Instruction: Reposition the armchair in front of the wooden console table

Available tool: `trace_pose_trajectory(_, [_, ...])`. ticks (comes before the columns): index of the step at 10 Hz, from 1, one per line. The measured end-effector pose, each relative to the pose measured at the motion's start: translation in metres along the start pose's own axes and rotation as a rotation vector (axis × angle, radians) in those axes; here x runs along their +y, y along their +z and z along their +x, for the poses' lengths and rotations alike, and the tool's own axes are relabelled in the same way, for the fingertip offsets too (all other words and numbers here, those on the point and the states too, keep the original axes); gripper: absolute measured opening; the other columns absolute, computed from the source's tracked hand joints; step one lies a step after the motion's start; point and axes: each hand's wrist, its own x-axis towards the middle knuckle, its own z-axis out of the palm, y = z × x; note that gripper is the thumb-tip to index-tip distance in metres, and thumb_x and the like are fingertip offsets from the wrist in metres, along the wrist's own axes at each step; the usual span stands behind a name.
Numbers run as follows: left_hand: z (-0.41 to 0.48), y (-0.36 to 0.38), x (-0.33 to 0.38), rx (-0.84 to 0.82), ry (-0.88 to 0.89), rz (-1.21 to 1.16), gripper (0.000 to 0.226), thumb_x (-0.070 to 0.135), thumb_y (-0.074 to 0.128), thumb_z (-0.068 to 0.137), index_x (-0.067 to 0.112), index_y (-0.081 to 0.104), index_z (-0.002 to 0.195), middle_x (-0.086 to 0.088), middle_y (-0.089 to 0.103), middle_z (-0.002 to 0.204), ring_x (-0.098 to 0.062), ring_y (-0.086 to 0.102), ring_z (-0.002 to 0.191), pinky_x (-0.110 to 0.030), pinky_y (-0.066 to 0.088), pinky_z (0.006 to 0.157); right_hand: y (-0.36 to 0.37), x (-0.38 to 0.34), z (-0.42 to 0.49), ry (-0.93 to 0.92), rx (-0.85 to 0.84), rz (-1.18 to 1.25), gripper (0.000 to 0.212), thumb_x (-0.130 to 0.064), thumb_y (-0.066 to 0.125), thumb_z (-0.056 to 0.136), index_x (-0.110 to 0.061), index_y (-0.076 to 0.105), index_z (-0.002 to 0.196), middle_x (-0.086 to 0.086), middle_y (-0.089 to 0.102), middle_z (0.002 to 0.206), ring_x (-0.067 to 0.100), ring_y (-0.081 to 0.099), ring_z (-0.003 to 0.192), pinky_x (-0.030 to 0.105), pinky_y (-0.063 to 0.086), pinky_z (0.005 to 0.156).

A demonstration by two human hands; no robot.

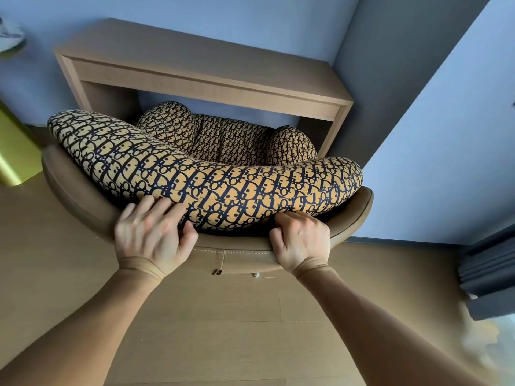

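Note:
The armchair (83, 196) has a tan leather shell and patterned tan-and-navy cushions. Its seat faces the wooden console table (200, 65), which stands against the blue wall, and the front of the seat reaches under the table top. My left hand (152, 232) lies on the top rim of the chair back, fingers spread over the back cushion's lower edge and thumb hooked on the rim. My right hand (302, 242) is curled tight around the same rim, further right, fingers tucked under the cushion.
A yellow-green object (14, 151) stands at the left beside the chair. A blue wall corner (418, 121) juts out on the right, close to the table's right leg. Dark grey curtains (490, 271) hang at the far right. Wooden floor (223, 330) lies behind the chair.

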Motion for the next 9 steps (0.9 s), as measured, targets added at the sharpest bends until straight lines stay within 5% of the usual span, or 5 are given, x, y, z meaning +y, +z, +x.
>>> trace_pose_trajectory(4, [-0.010, -0.009, 0.004, -0.118, 0.008, 0.035, 0.036, 0.042, 0.038, 0.091, 0.015, 0.061, 0.092, -0.009, 0.056, 0.085, -0.034, 0.051, 0.088, -0.045, 0.037, 0.074, -0.003, -0.004, -0.017, 0.047, -0.033, -0.044, 0.019, -0.033, 0.033, 0.087, -0.024, 0.040, 0.073, 0.000, 0.062, 0.075, 0.026, 0.054, 0.079, 0.037, 0.034, 0.069])
trace_pose_trajectory(6, [-0.046, -0.031, 0.007, -0.342, -0.010, -0.046, 0.067, 0.073, 0.018, 0.096, 0.024, 0.054, 0.123, -0.006, 0.060, 0.117, -0.032, 0.052, 0.121, -0.055, 0.024, 0.121, -0.017, -0.015, -0.059, 0.070, -0.136, -0.045, 0.042, -0.049, 0.021, 0.105, -0.024, 0.054, 0.112, -0.003, 0.059, 0.105, 0.024, 0.053, 0.112, 0.046, 0.026, 0.115])
trace_pose_trajectory(7, [-0.063, -0.044, 0.010, -0.447, -0.015, -0.021, 0.090, 0.082, 0.015, 0.088, 0.023, 0.031, 0.154, -0.012, 0.039, 0.159, -0.031, 0.022, 0.155, -0.055, 0.005, 0.128, -0.028, -0.019, -0.081, 0.032, -0.289, -0.155, 0.078, -0.068, 0.015, 0.099, -0.015, 0.030, 0.154, 0.007, 0.041, 0.154, 0.029, 0.024, 0.149, 0.054, 0.009, 0.123])
trace_pose_trajectory(8, [-0.069, -0.067, 0.019, -0.542, -0.053, -0.095, 0.098, 0.083, 0.021, 0.086, 0.023, 0.003, 0.162, -0.010, 0.004, 0.173, -0.027, -0.003, 0.160, -0.056, 0.015, 0.127, -0.041, -0.027, -0.091, 0.063, -0.411, -0.126, 0.087, -0.073, 0.017, 0.096, -0.018, -0.007, 0.159, 0.005, -0.002, 0.169, 0.024, -0.014, 0.154, 0.058, 0.004, 0.123])
trace_pose_trajectory(9, [-0.111, -0.099, 0.035, -0.649, -0.045, -0.089, 0.086, 0.077, 0.028, 0.091, 0.036, -0.002, 0.161, -0.003, -0.024, 0.170, -0.028, -0.007, 0.160, -0.062, 0.009, 0.127, -0.068, -0.033, -0.105, 0.086, -0.522, -0.086, 0.090, -0.071, 0.027, 0.096, -0.022, -0.016, 0.157, 0.001, -0.023, 0.166, 0.023, -0.022, 0.152, 0.059, 0.004, 0.123])
